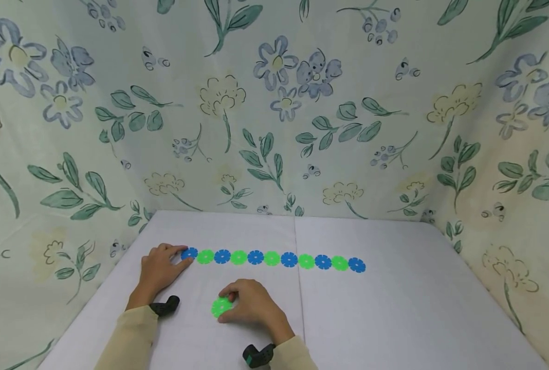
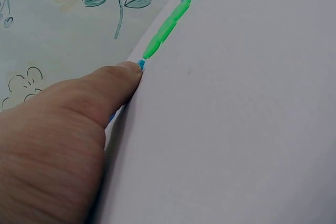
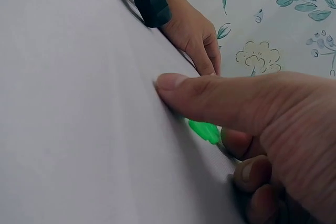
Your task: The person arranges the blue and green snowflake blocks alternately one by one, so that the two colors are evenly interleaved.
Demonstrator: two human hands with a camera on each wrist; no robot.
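Observation:
A row of flat notched plastic discs, blue and green by turns, runs across the white table in the head view. My left hand (image 1: 158, 267) pinches the blue disc (image 1: 189, 253) at the row's left end between thumb and fingers. In the left wrist view the thumb covers most of that disc. Nearer to me, apart from the row, my right hand (image 1: 254, 304) holds a loose green disc (image 1: 220, 308) by its edges, thumb on the near side and fingers on the far side. The right wrist view shows just a part of this green disc (image 3: 203, 131).
The row ends on the right with another blue disc (image 1: 357, 265). A fold line (image 1: 297, 288) crosses the white table covering (image 1: 395, 318). Behind and at both sides hangs a flowered curtain (image 1: 274, 154). Each wrist carries a black camera mount (image 1: 165, 307).

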